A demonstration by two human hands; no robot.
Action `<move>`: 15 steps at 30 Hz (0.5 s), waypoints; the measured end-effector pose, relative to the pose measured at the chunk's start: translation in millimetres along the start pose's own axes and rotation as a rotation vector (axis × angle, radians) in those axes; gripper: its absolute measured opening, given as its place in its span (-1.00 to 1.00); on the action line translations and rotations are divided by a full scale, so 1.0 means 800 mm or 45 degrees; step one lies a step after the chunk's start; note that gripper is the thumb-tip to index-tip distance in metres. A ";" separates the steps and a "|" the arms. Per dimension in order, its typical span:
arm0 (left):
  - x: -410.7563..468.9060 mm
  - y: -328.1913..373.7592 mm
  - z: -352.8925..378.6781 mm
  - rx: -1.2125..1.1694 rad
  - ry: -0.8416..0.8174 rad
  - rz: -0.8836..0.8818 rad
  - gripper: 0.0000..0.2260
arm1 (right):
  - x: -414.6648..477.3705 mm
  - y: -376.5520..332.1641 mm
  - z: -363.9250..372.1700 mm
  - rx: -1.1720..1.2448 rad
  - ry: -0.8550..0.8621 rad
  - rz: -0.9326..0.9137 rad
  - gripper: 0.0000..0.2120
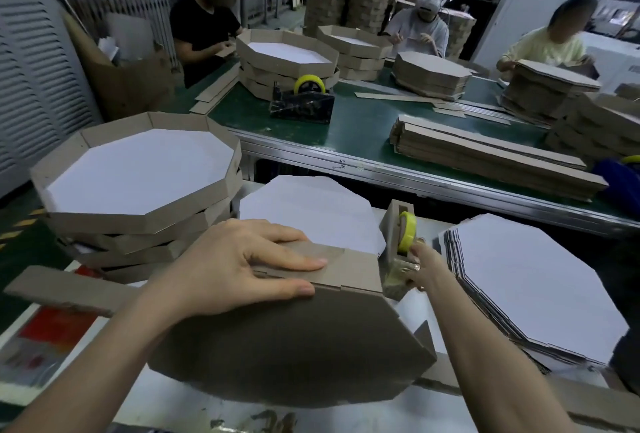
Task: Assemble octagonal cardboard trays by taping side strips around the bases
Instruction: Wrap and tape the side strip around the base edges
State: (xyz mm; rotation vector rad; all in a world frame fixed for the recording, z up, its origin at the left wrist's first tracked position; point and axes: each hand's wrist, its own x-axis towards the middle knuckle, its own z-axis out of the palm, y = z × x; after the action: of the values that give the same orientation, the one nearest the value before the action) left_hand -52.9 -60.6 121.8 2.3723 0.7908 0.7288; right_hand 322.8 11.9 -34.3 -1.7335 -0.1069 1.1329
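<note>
The left hand (228,266) lies flat, fingers stretched out and close together, pressing a brown side strip (349,268) down against the top edge of an octagonal base (287,346). The thumb runs along that edge just below the fingers. The base stands tilted under the palm, its brown back facing the person. The strip's loose end trails off past the wrist to the left.

Just past the fingertips, the right hand (424,268) is at the front of a small tape dispenser (391,242) that carries a yellow roll (408,230). Its fingers are bunched at the cutter, but I cannot tell whether they already pinch the tape end.

Beyond the left knuckles sits a stack of finished trays (138,169). Right of the right forearm lies a pile of bare bases (530,280), white face up.

The cardboard looks light and stiff across its flat face, but the strip should fold easily at its scored joints and is likely to spring away from the edge if let go. The safest hold is probably a flat press right over a corner joint, with the base gripped by its edge rather than its face. The tape is thin and sticky, so it is best pinched by its very end.
</note>
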 end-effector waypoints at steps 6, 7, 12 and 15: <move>-0.001 0.000 0.001 -0.003 0.020 0.014 -0.70 | -0.011 0.066 -0.026 0.233 0.092 -0.222 -0.74; -0.001 0.000 0.001 0.005 0.015 0.015 -0.70 | -0.011 0.080 -0.031 0.206 0.093 -0.246 -0.80; -0.003 0.000 0.003 -0.002 0.031 0.017 -0.71 | -0.010 0.109 -0.048 -0.076 0.122 -0.343 -0.81; -0.005 0.000 0.003 -0.003 0.035 0.027 -0.70 | -0.009 0.108 -0.048 -0.177 0.135 -0.352 -0.76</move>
State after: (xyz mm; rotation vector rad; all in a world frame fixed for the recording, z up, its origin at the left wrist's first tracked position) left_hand -54.2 -64.4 118.9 2.3764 0.7768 0.7726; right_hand 310.8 -60.2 -95.0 -1.8321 -0.3557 0.8465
